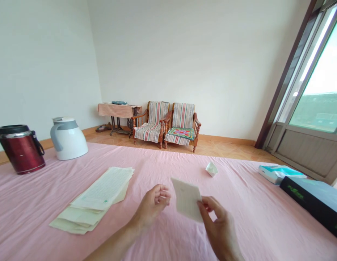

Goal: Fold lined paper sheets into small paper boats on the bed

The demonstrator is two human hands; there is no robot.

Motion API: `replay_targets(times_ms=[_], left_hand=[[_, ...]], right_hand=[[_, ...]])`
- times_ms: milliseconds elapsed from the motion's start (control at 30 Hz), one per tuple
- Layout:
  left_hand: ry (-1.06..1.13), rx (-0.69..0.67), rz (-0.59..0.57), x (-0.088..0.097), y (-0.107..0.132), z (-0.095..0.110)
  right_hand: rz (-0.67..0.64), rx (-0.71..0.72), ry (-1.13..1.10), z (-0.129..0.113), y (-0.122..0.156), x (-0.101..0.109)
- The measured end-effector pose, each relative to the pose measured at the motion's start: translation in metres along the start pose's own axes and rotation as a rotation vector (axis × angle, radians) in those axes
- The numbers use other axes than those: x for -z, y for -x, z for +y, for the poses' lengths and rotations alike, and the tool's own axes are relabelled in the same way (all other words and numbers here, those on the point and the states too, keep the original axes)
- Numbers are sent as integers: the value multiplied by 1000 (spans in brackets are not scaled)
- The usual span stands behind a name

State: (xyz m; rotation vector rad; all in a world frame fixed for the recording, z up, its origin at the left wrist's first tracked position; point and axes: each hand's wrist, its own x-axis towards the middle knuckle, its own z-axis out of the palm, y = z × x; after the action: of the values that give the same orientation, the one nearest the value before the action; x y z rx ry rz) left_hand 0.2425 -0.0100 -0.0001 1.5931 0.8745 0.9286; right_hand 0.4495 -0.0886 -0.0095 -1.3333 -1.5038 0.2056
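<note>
My right hand (pixel 218 226) pinches a folded piece of pale paper (pixel 186 198) by its right edge and holds it up above the pink tablecloth (pixel 163 163). Just left of the paper, my left hand (pixel 153 204) hovers with its fingers loosely curled and nothing in them. A stack of gridded paper sheets (pixel 96 197) lies on the cloth to the left of my hands. A small white folded paper shape (pixel 211 169) sits farther back on the table.
A red thermos (pixel 20 148) and a white kettle (pixel 67 137) stand at the far left. A teal box (pixel 279 173) and a long black box (pixel 315 199) lie at the right edge. Two striped wooden chairs (pixel 167 125) and a small table stand by the back wall.
</note>
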Motion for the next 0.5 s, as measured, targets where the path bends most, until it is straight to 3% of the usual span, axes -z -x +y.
replay_targets(times_ms=[67, 133, 167, 233, 300, 400, 500], left_hand=[[-134, -148, 221, 0, 9, 5], [-346, -406, 413, -3, 21, 13], [-447, -536, 418, -5, 27, 16], [-647, -677, 211, -11, 37, 20], [-816, -638, 41, -17, 41, 18], [-1014, -645, -19, -20, 40, 8], [-1140, -636, -77, -15, 40, 0]], right_hand=[[111, 321, 321, -1, -4, 8], [88, 514, 551, -5, -2, 9], [70, 585, 609, -7, 0, 6], [9, 669, 631, -13, 8, -5], [-39, 712, 596, -16, 16, -18], [-119, 706, 498, -16, 24, -29], [-172, 609, 381, -7, 27, -25]])
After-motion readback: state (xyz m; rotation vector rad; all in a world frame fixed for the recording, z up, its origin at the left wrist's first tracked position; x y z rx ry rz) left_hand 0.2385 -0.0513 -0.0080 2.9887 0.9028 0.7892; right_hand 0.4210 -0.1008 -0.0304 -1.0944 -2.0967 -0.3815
